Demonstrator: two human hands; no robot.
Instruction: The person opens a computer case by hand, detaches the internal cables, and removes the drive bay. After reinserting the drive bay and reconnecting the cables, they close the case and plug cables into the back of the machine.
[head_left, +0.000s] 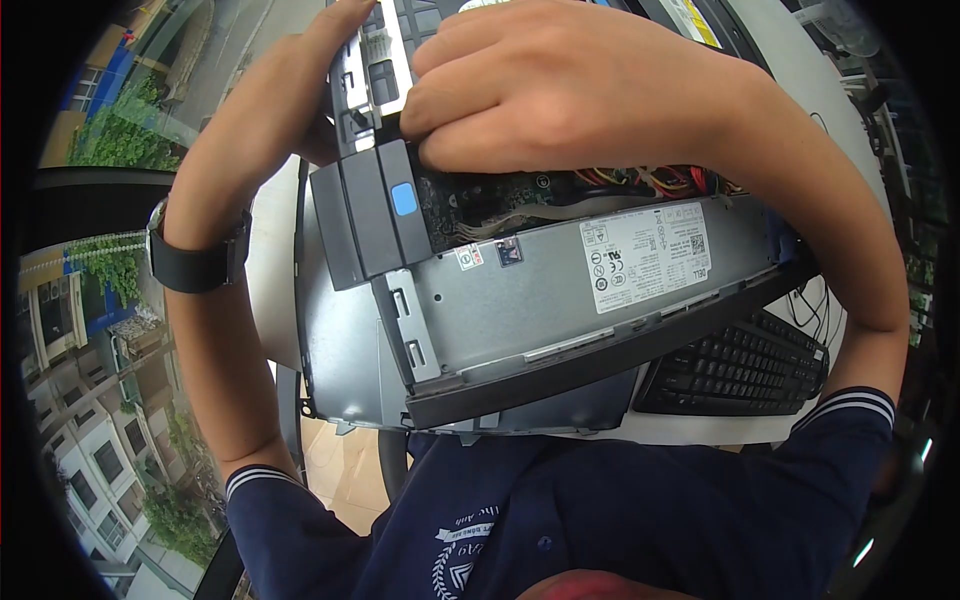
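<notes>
An opened Dell desktop computer (pixel 520 310) lies in front of me, its metal power supply side bearing a white label (pixel 648 256). My right hand (pixel 545 90) is over the inside of the case with its fingers curled. Whatever its fingertips hold is hidden beneath the hand. My left hand (pixel 335 30) is at the case's far left edge, beside a metal bracket (pixel 378 60); the top of the picture cuts it off and its fingers are mostly hidden. Below the hands sits a black plastic piece with a blue tab (pixel 404 199). Part of a green circuit board (pixel 470 195) shows.
Red and yellow wires (pixel 660 182) and a grey ribbon cable (pixel 560 211) run inside the case. A metal panel (pixel 340 340) lies under it. The black keyboard (pixel 735 370) is at the right, near thin black cables (pixel 812 305). Window glass (pixel 110 250) stands at the left.
</notes>
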